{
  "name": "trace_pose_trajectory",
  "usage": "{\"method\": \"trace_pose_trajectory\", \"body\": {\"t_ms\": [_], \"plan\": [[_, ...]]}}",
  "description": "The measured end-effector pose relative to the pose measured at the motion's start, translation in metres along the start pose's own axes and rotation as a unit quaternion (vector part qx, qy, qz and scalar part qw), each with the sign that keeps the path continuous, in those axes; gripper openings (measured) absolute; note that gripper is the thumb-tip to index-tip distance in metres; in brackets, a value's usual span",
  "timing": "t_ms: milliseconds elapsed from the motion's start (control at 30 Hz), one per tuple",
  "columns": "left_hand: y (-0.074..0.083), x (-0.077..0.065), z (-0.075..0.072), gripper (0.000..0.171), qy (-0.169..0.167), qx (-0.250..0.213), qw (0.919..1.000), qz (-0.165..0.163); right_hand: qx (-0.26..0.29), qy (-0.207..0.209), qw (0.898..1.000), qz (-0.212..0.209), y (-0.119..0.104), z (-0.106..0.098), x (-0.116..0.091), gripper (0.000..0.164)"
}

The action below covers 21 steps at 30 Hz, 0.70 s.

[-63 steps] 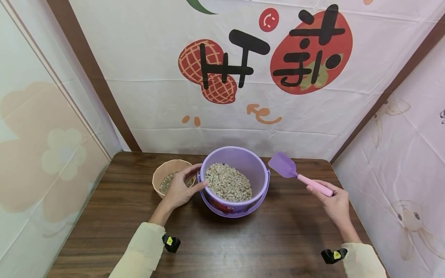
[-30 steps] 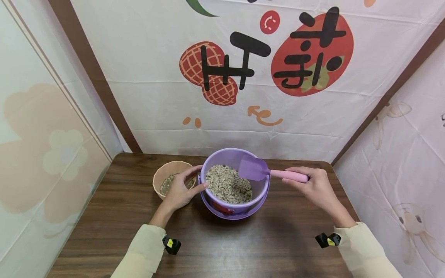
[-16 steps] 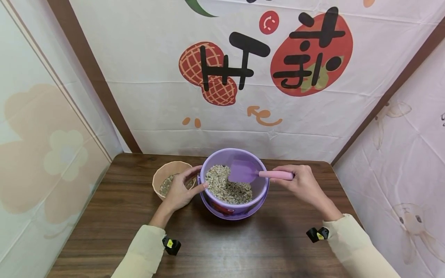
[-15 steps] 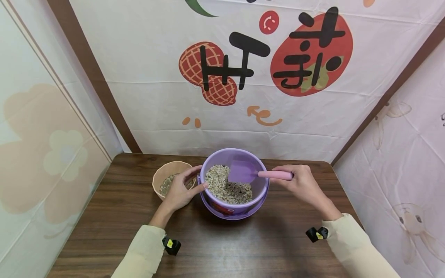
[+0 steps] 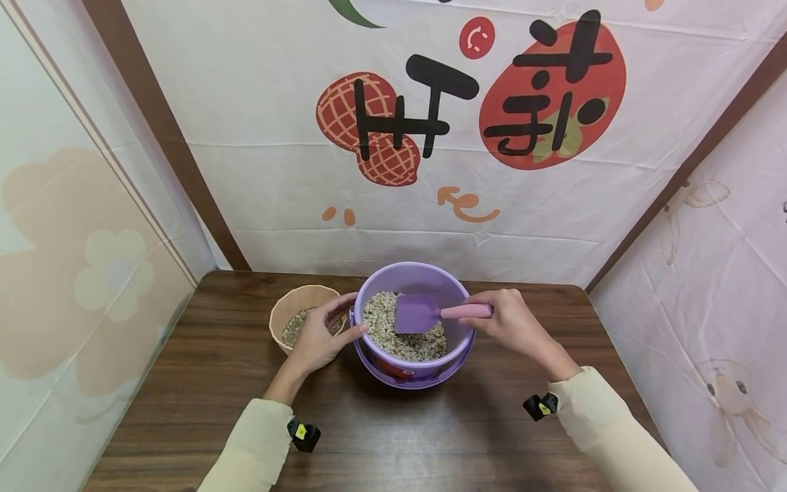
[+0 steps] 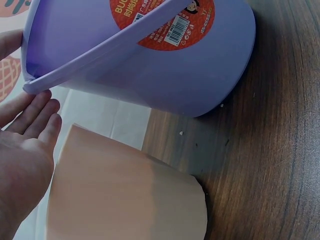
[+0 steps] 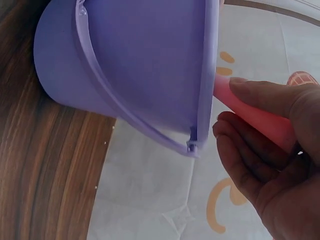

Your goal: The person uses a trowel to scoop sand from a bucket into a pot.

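A purple plastic bucket (image 5: pixel 410 367) stands on the table, partly filled with pale, grain-like bits (image 5: pixel 384 328). My left hand (image 5: pixel 320 336) holds its left rim, with the thumb over the edge and the other fingers at the outer side below the rim in the left wrist view. My right hand (image 5: pixel 507 320) grips the pink handle of a toy shovel (image 5: pixel 418 314). The shovel's purple blade is inside the bucket, its front edge down at the bits. In the right wrist view the bucket wall hides the blade, and only the pink handle (image 7: pixel 260 117) shows.
A peach faceted bowl (image 5: pixel 301 301) with a low layer of similar bits sits left of the bucket, partly behind my left hand. Several small crumbs (image 6: pixel 181 133) lie on the dark wooden table (image 5: pixel 393 437). A printed cloth wall (image 5: pixel 277 198) rises behind it.
My right hand has brought the shovel leftward from beside the bucket, over the rim and down to the bits. My left hand and the bucket have stayed in place.
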<state>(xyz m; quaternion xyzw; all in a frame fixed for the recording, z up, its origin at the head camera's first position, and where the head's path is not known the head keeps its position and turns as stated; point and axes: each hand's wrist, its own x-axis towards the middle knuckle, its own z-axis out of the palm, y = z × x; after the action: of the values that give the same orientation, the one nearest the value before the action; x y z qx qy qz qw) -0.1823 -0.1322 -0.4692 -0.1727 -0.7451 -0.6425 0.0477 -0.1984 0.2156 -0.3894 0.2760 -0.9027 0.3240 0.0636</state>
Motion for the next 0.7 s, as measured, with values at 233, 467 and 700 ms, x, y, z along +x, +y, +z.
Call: {"method": "trace_pose_trajectory", "body": {"t_ms": [233,467,700], "plan": [[-0.001,0.000,-0.001,0.059,0.000,-0.001,1.0000,0.000,-0.010,-0.008,1.000,-0.006,-0.005,0.012,0.008,0.016],[0.000,0.000,0.000,0.059,0.001,0.000,1.0000,-0.006,-0.011,-0.006,1.000,-0.005,-0.007,0.015,0.013,0.016],[-0.001,0.000,0.000,0.059,0.000,-0.004,1.0000,-0.005,0.001,-0.008,1.000,0.012,-0.006,0.017,0.013,0.016]]}}
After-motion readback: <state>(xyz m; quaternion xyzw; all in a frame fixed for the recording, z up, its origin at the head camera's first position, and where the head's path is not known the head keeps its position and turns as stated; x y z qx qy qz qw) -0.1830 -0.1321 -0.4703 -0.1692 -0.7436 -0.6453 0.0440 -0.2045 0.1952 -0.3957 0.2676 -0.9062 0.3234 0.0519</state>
